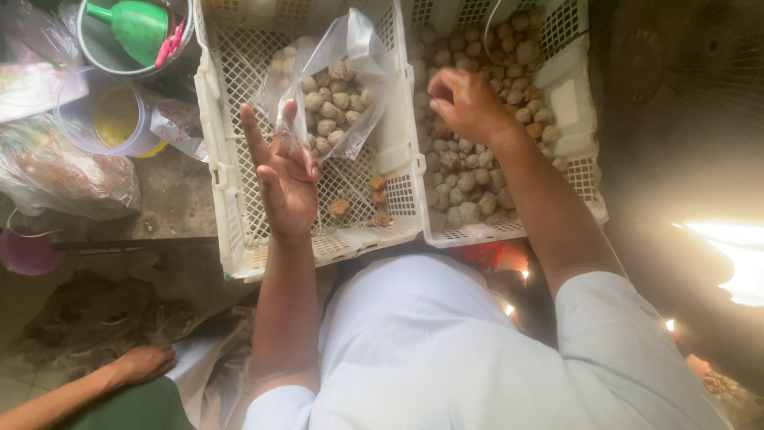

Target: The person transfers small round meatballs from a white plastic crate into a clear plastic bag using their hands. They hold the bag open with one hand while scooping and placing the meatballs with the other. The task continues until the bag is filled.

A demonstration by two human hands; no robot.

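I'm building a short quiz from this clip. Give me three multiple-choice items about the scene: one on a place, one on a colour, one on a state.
1. Where is the clear plastic bag of pale balls?
A. in the left crate
B. in the bucket
C. on the floor

2. What colour is the funnel in the bucket?
A. red
B. green
C. white

3. How is the left hand?
A. clenched in a fist
B. flat on the floor
C. pinching the bag's edge, other fingers spread

Answers:
1 A: the bag lies inside the left crate.
2 B: the funnel is plainly green.
3 C: thumb and a finger grip the plastic, while the right hand reaches into the right crate.
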